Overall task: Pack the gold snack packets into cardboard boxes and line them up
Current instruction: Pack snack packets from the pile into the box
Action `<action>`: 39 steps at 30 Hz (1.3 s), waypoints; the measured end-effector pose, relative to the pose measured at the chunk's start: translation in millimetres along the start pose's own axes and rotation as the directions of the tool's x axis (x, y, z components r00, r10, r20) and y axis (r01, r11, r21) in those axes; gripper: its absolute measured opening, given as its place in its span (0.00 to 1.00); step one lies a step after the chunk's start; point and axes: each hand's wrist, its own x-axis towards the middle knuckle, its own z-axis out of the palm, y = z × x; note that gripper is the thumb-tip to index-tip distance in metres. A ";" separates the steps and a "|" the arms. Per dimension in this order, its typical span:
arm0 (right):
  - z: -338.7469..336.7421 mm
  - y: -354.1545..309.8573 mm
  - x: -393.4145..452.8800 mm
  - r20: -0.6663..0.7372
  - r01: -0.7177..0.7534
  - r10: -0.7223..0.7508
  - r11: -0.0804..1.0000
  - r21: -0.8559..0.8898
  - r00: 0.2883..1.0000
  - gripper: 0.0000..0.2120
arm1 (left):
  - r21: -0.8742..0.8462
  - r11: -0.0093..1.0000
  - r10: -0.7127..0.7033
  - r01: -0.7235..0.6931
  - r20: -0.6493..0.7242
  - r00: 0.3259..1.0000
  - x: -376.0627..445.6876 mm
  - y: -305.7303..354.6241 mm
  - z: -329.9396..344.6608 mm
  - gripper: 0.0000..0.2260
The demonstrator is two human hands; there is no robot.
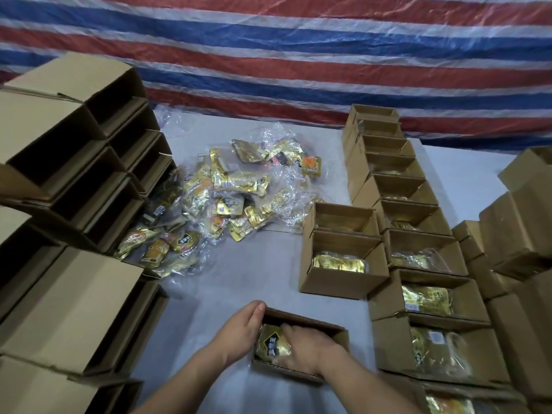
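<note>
The left hand [239,330] steadies the near box [301,348] at its left end wall, fingers curled over the rim, while the right hand [307,346] presses a gold packet [270,343] down inside, its fingers lying on the foil; I cannot tell whether they pinch it. To do this well, I would push the packet flat to the bottom, keep the box from sliding on the surface [239,279], then set it at the end of the short row of filled boxes [343,261]. More packets lie in the pile [233,192] beyond.
</note>
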 end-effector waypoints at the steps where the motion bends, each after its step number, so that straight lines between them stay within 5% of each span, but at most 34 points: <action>1: 5.0 0.4 1.8 0.043 -0.021 0.021 1.000 -0.012 0.999 0.40 | 0.017 1.000 -0.004 0.004 0.012 1.000 -0.4 0.5 0.1 0.13; 4: 12.9 0.3 -1.2 0.126 -0.085 0.070 0.989 0.121 0.990 0.42 | 0.062 0.998 -0.005 0.003 0.043 0.999 -3.0 3.3 0.1 0.13; 9: 5.4 11.1 -14.0 -0.148 0.017 0.039 0.933 0.361 0.988 0.15 | 0.030 1.000 -0.004 0.003 0.021 1.000 -6.4 6.0 -0.8 0.14; 14: -4.3 0.6 -10.4 0.124 -0.121 0.081 0.928 0.354 0.989 0.19 | 0.024 1.000 -0.014 0.014 -0.004 1.000 -7.8 6.2 2.7 0.14; 21: -13.2 -16.3 -17.8 0.224 -0.215 0.133 0.893 0.396 0.965 0.24 | 0.052 0.999 -0.011 0.011 -0.008 1.000 -11.3 8.5 3.2 0.14; 25: -24.0 -8.1 -44.7 -0.043 -0.039 0.062 0.909 0.414 0.997 0.18 | 0.059 0.997 -0.052 0.050 0.033 0.998 -9.0 13.4 -2.5 0.11; 30: -68.6 17.2 -65.5 -0.428 0.131 0.244 0.723 0.679 0.870 0.15 | 0.196 0.980 -0.031 0.041 -0.054 0.998 39.9 39.9 -24.5 0.17; 33: -100.1 29.7 -60.9 -0.522 0.239 0.328 0.618 0.749 0.787 0.12 | 0.444 0.892 0.127 -0.079 -0.079 0.989 95.9 72.7 -38.4 0.19; 36: -131.7 41.1 -52.2 -0.596 0.309 0.419 0.574 0.758 0.685 0.11 | 0.750 0.629 0.329 -0.202 -0.021 0.944 160.3 101.3 -45.0 0.18; 39: -160.4 48.4 -45.2 -0.617 0.376 0.489 0.505 0.777 0.617 0.09 | 0.897 0.381 0.384 -0.225 0.068 0.921 222.9 115.3 -41.6 0.20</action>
